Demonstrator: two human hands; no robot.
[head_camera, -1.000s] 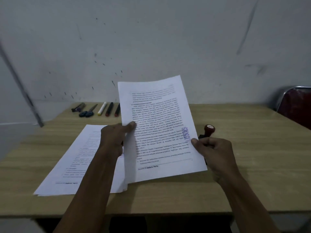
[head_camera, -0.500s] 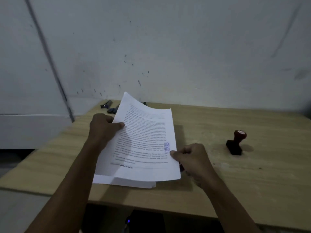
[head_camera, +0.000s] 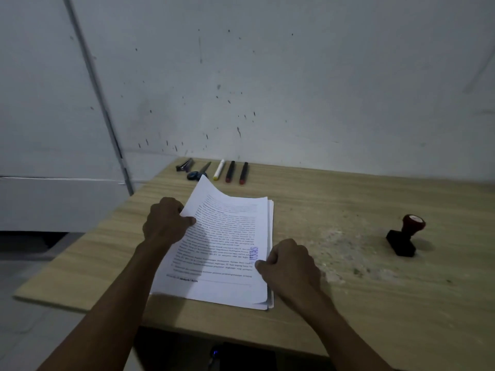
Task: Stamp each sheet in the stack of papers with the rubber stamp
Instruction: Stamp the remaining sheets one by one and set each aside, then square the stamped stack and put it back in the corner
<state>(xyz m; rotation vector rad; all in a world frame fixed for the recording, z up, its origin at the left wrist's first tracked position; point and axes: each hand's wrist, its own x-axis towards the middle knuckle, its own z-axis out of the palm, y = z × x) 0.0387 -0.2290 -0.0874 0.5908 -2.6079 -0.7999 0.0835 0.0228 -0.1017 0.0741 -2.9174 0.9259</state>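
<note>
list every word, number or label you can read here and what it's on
No text here can be read with confidence.
Top sheet: lines of black printed body text, too small and blurred to read.
Footer line near that sheet's bottom left: partly bold, too blurred to read.
Blue stamp mark near the sheet's right edge: vertical capital letters, too smeared to quote.
Rubber stamp, pens and scissors: no readable label visible.

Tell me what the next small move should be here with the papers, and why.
Probably lay the top sheet flat and let go. It already carries a purple stamp mark near its right edge, and both the left hand and right hand pinch its edges over the stack. The rubber stamp stands untouched to the right.
</note>
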